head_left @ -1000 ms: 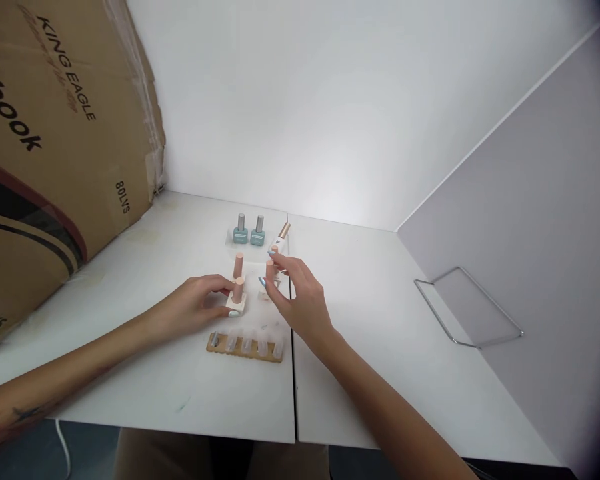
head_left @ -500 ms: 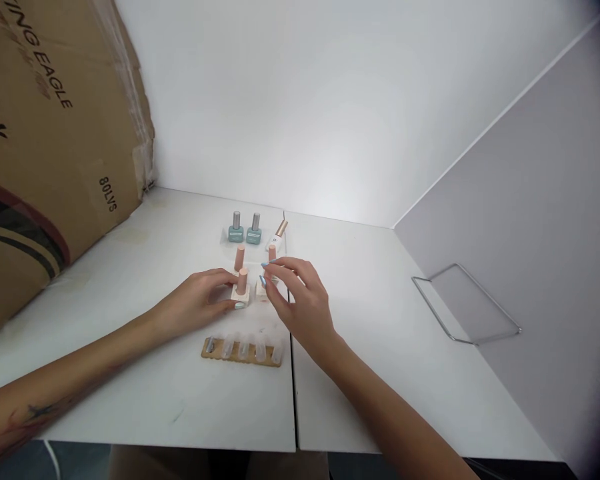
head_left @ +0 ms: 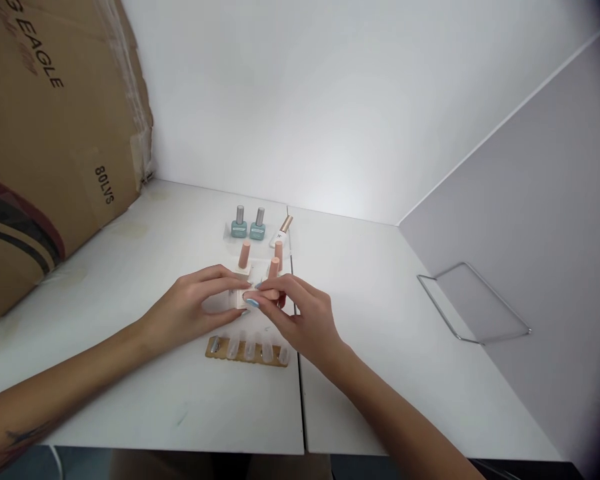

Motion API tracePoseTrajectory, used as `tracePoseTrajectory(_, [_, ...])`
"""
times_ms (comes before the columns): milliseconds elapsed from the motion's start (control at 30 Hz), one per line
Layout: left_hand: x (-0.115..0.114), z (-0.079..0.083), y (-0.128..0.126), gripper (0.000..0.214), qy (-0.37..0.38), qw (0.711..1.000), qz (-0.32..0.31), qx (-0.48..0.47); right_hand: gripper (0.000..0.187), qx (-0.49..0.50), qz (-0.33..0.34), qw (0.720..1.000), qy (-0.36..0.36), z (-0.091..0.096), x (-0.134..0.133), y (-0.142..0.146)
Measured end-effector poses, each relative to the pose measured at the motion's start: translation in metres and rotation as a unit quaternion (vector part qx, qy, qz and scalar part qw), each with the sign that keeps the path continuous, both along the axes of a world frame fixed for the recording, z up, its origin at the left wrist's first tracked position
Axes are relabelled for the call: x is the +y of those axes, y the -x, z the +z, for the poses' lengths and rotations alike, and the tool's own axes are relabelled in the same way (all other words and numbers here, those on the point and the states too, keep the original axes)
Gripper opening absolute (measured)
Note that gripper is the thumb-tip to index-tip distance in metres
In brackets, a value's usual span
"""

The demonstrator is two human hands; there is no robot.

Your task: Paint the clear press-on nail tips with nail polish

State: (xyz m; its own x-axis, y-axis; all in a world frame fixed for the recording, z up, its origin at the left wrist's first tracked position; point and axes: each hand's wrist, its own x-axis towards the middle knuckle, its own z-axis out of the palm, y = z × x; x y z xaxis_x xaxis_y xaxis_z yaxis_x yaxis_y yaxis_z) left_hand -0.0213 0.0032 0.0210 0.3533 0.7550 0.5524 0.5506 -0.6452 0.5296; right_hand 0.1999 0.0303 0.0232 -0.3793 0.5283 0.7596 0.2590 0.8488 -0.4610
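Observation:
My left hand is closed around the square white body of a nail polish bottle, its thumb low and its fingers above. My right hand pinches that bottle's pink cap, which lies nearly level and points right. Whether cap and bottle are still joined I cannot tell. Just behind stand more pink-capped bottles, partly hidden by my hands. Nearer to me is a wooden strip with several clear nail tips; the leftmost nail tip looks silvery grey.
Two teal polish bottles with silver caps and a tilted white bottle with a gold cap are at the back. A large cardboard box rises on the left. A wire frame is at the right wall. A seam splits the white table.
My right hand has moved down and left and now grips the pink cap. The cap, upright before, has tipped over to the right. The view has shifted slightly.

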Motion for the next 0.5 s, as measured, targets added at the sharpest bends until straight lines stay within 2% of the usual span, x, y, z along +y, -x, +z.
tracePoseTrajectory(133, [-0.002, -0.003, 0.006, 0.035, -0.024, 0.999, 0.012, -0.025, 0.015, -0.026, 0.036, 0.998, 0.037, 0.007, 0.001, -0.007])
tracePoseTrajectory(300, [-0.003, 0.002, 0.01, 0.034, -0.017, 0.999, -0.005, -0.035, 0.032, -0.03, 0.094, 0.995, 0.018, 0.018, 0.003, -0.013])
tracePoseTrajectory(400, [-0.003, 0.006, 0.009, 0.035, -0.008, 0.999, 0.006, -0.03, 0.027, -0.038, 0.088, 0.994, 0.044, 0.02, 0.002, -0.012])
tracePoseTrajectory(500, [-0.003, 0.007, 0.007, 0.036, -0.012, 1.0, 0.013, -0.025, 0.014, -0.019, 0.037, 0.992, 0.122, 0.018, 0.001, -0.011])
